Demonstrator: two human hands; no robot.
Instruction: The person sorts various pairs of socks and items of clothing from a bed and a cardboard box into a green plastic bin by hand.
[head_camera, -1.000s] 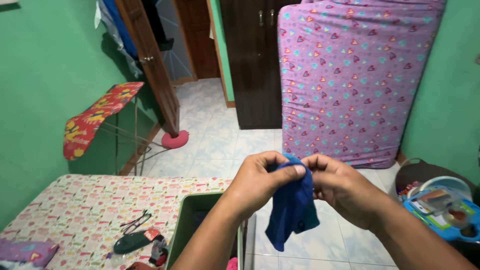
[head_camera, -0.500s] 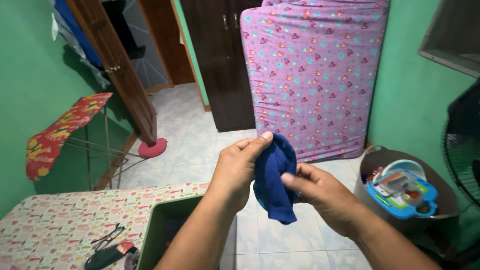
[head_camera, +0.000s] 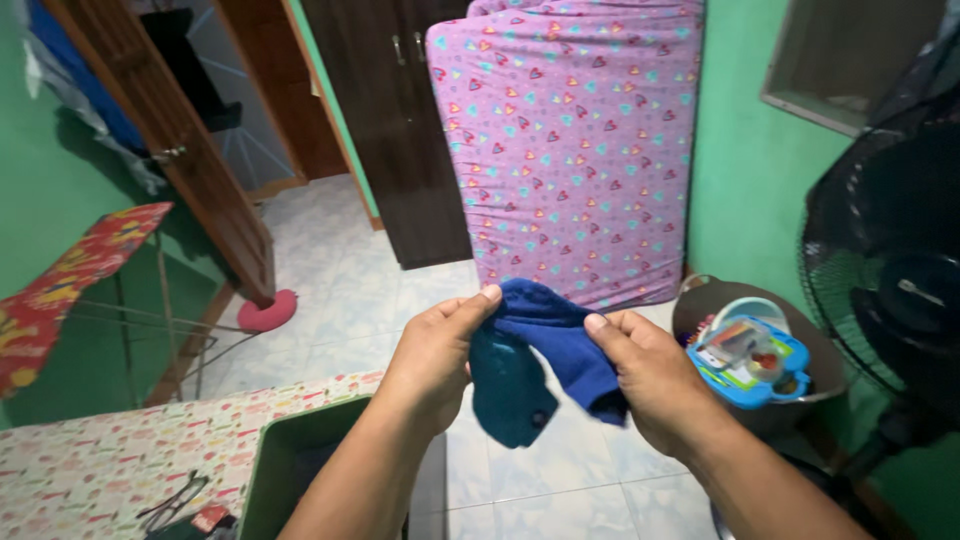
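Hands meet mid-air above the tiled floor (head_camera: 350, 290) — left hand (head_camera: 432, 355) and right hand (head_camera: 650, 375) each pinching the top edge of a blue sock (head_camera: 535, 360) between them, its length hanging down, equally near both, right of the green bin (head_camera: 290, 455).

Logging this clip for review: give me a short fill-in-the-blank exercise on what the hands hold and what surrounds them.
1. Both hands hold a small ____ cloth.
2. The left hand pinches its top edge with the ____.
3. The mattress against the wall is ____ with small hearts.
4. By the right hand, at the right edge, stands a black ____.

Missing words: blue; thumb; purple; fan
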